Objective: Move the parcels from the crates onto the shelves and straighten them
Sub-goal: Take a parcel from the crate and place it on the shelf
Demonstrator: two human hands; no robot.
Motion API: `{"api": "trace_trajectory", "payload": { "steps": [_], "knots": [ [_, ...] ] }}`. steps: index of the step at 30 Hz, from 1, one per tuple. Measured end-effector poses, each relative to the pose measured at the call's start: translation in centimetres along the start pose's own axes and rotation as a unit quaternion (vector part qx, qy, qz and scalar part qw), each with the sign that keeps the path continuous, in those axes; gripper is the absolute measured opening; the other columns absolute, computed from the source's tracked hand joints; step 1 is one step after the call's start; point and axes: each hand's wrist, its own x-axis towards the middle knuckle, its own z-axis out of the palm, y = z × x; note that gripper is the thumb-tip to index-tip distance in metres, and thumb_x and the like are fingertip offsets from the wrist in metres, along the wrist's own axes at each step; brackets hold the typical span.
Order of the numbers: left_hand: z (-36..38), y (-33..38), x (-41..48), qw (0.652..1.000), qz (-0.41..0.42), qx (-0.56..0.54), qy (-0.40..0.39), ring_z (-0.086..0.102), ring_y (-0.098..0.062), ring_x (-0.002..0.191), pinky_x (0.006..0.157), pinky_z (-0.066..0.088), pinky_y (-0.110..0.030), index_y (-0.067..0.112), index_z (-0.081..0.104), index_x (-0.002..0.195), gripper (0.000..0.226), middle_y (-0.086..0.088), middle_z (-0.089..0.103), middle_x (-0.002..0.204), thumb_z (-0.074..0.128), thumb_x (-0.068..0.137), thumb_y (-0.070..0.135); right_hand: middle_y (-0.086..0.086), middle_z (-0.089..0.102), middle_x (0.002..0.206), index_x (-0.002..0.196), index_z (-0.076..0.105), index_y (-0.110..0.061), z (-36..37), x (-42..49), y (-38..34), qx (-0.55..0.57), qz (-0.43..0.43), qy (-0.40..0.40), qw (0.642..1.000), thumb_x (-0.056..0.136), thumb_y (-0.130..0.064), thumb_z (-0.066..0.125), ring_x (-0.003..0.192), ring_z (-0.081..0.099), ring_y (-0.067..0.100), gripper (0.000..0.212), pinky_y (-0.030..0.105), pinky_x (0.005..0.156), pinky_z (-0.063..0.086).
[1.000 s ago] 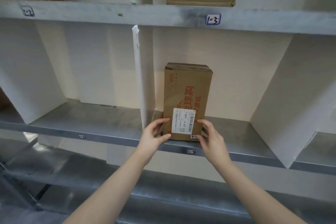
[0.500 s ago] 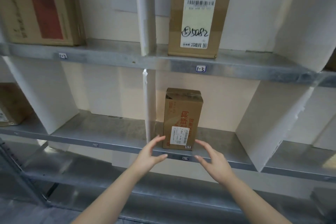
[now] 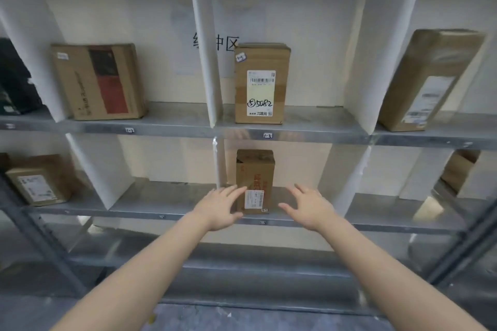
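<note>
Grey metal shelves [image 3: 172, 197], white dividers [image 3: 205, 62], upright parcel [image 3: 255, 169], left hand [image 3: 219, 209], right hand [image 3: 313, 211], fingers [image 3: 235, 192] spread, holding nothing

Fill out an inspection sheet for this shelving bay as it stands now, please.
Surface: grey metal shelves split by white dividers.
Job's things: small parcel upright on the lower shelf beside a divider; labelled parcel upright above it; red-panelled parcel upper left; far-right parcel leaning.
Clutter: dark item at far left, unclear.
Hands: left hand and right hand open, flanking the small parcel, holding nothing.
Cables: nothing seen.
Surroundings: handwriting on the back wall.
</note>
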Motion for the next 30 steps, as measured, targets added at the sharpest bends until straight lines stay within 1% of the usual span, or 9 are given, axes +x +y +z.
{"api": "trace_trajectory", "payload": {
  "steps": [2,5,8,11,14,19,22,26,30],
  "knots": [
    [-1.5,0.6,-0.8,0.999,0.023,0.028,0.007,0.017,-0.024,0.151,0.124,0.014,-0.041,0.028,0.011,0.159,0.072,-0.001,0.014,0.166,0.046,0.100,0.051,0.006,0.026,0.159,0.153,0.025,-0.027,-1.7,-1.6,-0.6,-0.020,0.007,0.020,1.000,0.098,-0.060,0.034,0.142,0.028,0.031,0.064,0.041,0.117,0.020],
    [-3.4,2.1,-1.3,0.995,0.061,0.075,0.003,0.011,-0.026,0.153,0.125,0.007,-0.045,0.029,0.012,0.159,0.071,0.000,0.012,0.167,0.041,0.100,0.055,0.006,0.026,0.159,0.153,0.024,-0.029,-2.9,-4.3,-0.6,-0.028,0.029,0.048,0.998,0.097,-0.063,0.031,0.146,0.023,0.026,0.067,0.046,0.121,0.013],
    [-4.4,4.6,-1.7,0.989,0.100,0.109,-0.007,0.004,-0.025,0.154,0.124,0.000,-0.047,0.032,0.008,0.159,0.070,0.002,0.007,0.167,0.038,0.100,0.056,0.005,0.025,0.160,0.154,0.022,-0.030,-3.7,-7.5,0.3,-0.040,0.055,0.052,0.996,0.096,-0.065,0.028,0.149,0.016,0.026,0.068,0.051,0.121,0.010],
    [-5.1,8.3,-1.4,0.977,0.161,0.139,0.012,0.001,-0.024,0.154,0.123,-0.001,-0.046,0.035,0.004,0.159,0.071,0.003,0.005,0.167,0.038,0.101,0.056,0.005,0.023,0.160,0.154,0.020,-0.031,-4.6,-10.9,2.1,-0.043,0.097,0.070,0.992,0.096,-0.065,0.028,0.149,0.013,0.026,0.068,0.051,0.120,0.007],
    [-6.1,13.6,0.2,0.962,0.224,0.153,0.029,0.000,-0.023,0.154,0.123,-0.002,-0.045,0.035,0.004,0.158,0.069,0.003,0.005,0.167,0.036,0.101,0.057,0.005,0.024,0.160,0.153,0.021,-0.032,-6.4,-14.7,5.0,-0.039,0.157,0.102,0.982,0.096,-0.064,0.029,0.149,0.015,0.027,0.066,0.050,0.120,0.011],
    [-6.0,24.9,2.9,0.936,0.328,0.122,0.031,0.002,-0.023,0.154,0.124,-0.002,-0.045,0.034,0.005,0.158,0.069,0.002,0.007,0.167,0.038,0.102,0.054,0.002,0.028,0.159,0.152,0.027,-0.031,-7.6,-22.9,11.7,-0.012,0.245,0.161,0.956,0.096,-0.061,0.037,0.149,0.015,0.026,0.065,0.047,0.121,0.014],
    [-4.7,33.5,3.7,0.914,0.389,0.113,0.018,0.005,-0.024,0.153,0.125,0.002,-0.047,0.033,0.007,0.158,0.069,0.002,0.009,0.167,0.040,0.101,0.053,0.002,0.031,0.157,0.152,0.027,-0.031,-7.3,-28.5,16.5,0.003,0.312,0.170,0.935,0.095,-0.062,0.038,0.148,0.018,0.025,0.066,0.047,0.120,0.017],
    [-2.3,46.2,4.1,0.861,0.490,0.135,0.022,0.006,-0.024,0.153,0.124,0.005,-0.046,0.032,0.007,0.159,0.072,0.002,0.008,0.167,0.042,0.100,0.055,0.003,0.033,0.156,0.151,0.029,-0.031,-7.4,-36.0,23.3,0.007,0.392,0.184,0.901,0.094,-0.062,0.039,0.146,0.021,0.026,0.065,0.048,0.119,0.018],
    [0.0,59.1,3.7,0.806,0.571,0.154,0.009,0.003,-0.023,0.154,0.124,0.005,-0.047,0.032,0.007,0.158,0.073,0.002,0.007,0.167,0.042,0.099,0.056,0.003,0.034,0.155,0.151,0.029,-0.031,-8.1,-44.4,29.9,0.004,0.467,0.206,0.860,0.095,-0.061,0.039,0.144,0.025,0.026,0.065,0.043,0.118,0.022]
  ]
}}
